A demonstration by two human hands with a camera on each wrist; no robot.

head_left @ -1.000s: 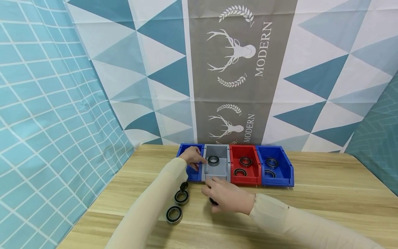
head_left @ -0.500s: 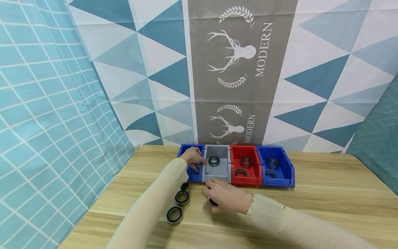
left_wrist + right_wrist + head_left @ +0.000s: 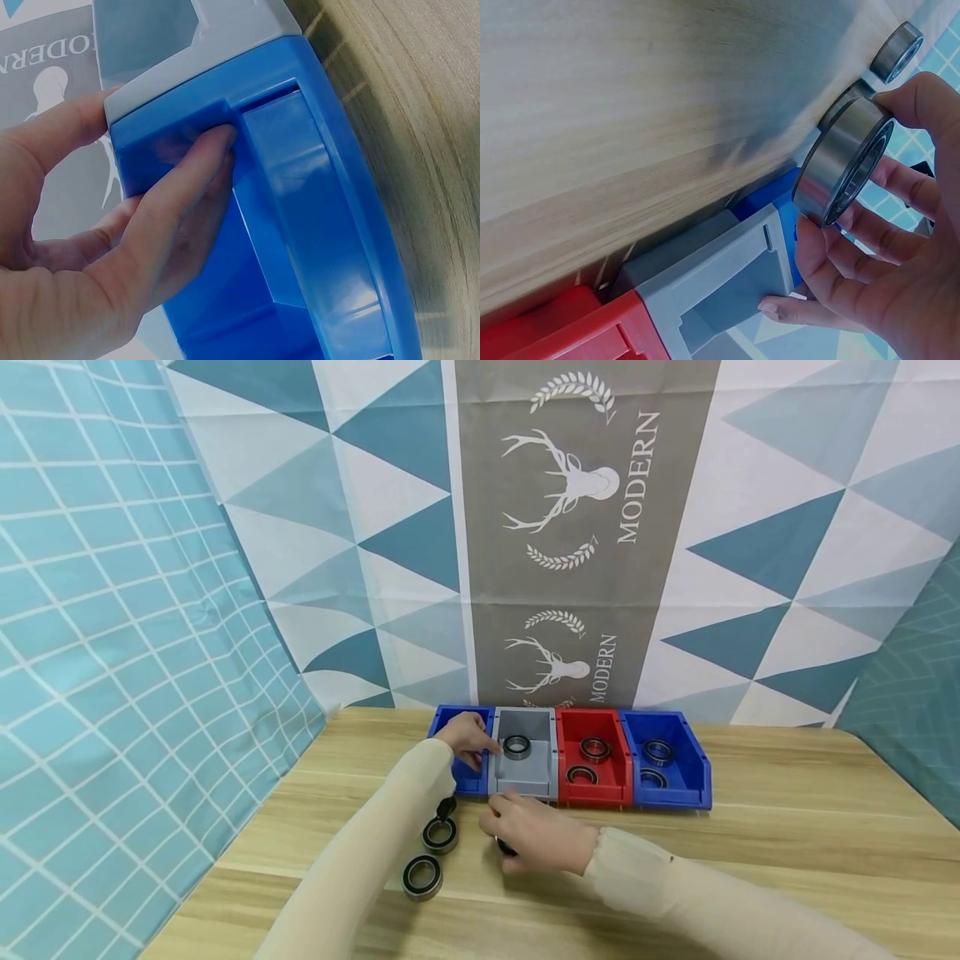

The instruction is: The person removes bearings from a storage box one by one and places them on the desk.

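My left hand (image 3: pixel 465 739) grips the side wall of the left blue bin (image 3: pixel 300 172) where it meets the grey bin (image 3: pixel 536 789). Its fingers reach inside the blue bin and the thumb lies on the grey side. My right hand (image 3: pixel 536 831) holds a ball bearing (image 3: pixel 832 157), a steel ring with a dark face, by its rim between thumb and fingertips, low in front of the grey bin. In the head view the hand hides most of that bearing. Another bearing (image 3: pixel 516 755) lies in the grey bin.
Two bearings lie in the red bin (image 3: pixel 607 795) and two in the right blue bin (image 3: pixel 693 797). On the table (image 3: pixel 787 827), a nearer bearing (image 3: pixel 422 893) and a farther bearing (image 3: pixel 440 849) lie beside the left sleeve (image 3: pixel 367 852). A patterned curtain (image 3: pixel 405 568) hangs behind the bins.
My right hand has shifted slightly left with the bearing in it. The left hand has stayed at the bin wall.
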